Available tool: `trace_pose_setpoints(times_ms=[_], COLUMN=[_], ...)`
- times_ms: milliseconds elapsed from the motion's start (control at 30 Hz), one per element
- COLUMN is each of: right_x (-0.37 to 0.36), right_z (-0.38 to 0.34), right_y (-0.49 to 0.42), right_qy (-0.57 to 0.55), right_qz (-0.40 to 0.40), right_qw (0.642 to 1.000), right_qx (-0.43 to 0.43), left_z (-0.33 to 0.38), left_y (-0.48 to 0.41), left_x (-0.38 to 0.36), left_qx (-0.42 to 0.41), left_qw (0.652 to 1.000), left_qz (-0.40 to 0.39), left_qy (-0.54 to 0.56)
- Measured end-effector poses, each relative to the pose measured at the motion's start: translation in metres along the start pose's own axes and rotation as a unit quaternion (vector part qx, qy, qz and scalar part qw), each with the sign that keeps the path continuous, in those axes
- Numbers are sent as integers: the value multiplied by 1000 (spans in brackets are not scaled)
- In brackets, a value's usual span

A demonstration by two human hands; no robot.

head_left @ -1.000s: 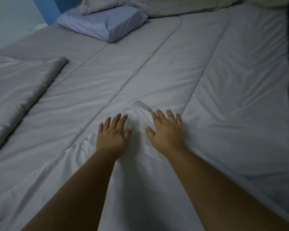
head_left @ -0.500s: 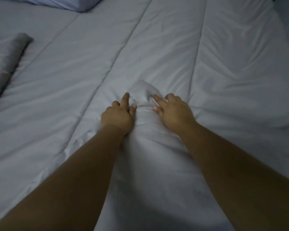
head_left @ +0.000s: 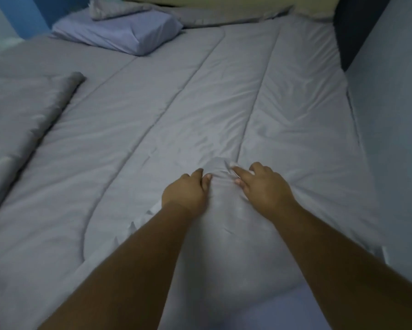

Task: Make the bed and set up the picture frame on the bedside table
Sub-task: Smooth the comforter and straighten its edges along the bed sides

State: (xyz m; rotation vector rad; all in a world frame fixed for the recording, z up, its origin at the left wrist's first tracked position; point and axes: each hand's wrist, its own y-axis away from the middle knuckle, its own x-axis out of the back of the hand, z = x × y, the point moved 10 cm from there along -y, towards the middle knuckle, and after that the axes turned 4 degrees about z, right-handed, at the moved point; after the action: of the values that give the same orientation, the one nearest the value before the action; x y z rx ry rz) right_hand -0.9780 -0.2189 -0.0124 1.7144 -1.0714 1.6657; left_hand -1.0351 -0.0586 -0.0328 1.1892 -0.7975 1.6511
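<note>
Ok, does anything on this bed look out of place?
Yes. The grey bedspread is bunched into a raised ridge between the left hand and right hand, and a folded blanket lies askew at the left edge.

Grey quilted comforter (head_left: 200, 110), spread flat, ridge bunched near front

left hand (head_left: 184, 194), right hand (head_left: 265, 186) gone from flat to gripping, quilt (head_left: 220, 170) bunched between

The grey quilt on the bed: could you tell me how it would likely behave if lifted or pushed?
Probably floppy: the quilt bunches into a soft ridge between the left hand and right hand. Likely light for its size, given its puffy stitched channels. Pushed, it should wrinkle rather than slide whole, as its creases suggest.
</note>
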Motion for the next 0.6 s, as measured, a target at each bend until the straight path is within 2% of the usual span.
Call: trace_pose_setpoints(times_ms=[267,433,600], right_x=[66,60,40], right_z=[39,59,60], right_y=[176,259,313], right_qy=[-12,-50,-50], right_qz=[-9,-70,-73], right_qw=[1000,995,994], right_qx=[-26,-51,-68], left_z=[92,123,119], left_y=[161,232,285], left_x=[-2,-39,-82], left_qx=[-39,-46,-50], left_qw=[998,988,969], left_qz=[-26,-143,-236], left_qy=[32,44,51])
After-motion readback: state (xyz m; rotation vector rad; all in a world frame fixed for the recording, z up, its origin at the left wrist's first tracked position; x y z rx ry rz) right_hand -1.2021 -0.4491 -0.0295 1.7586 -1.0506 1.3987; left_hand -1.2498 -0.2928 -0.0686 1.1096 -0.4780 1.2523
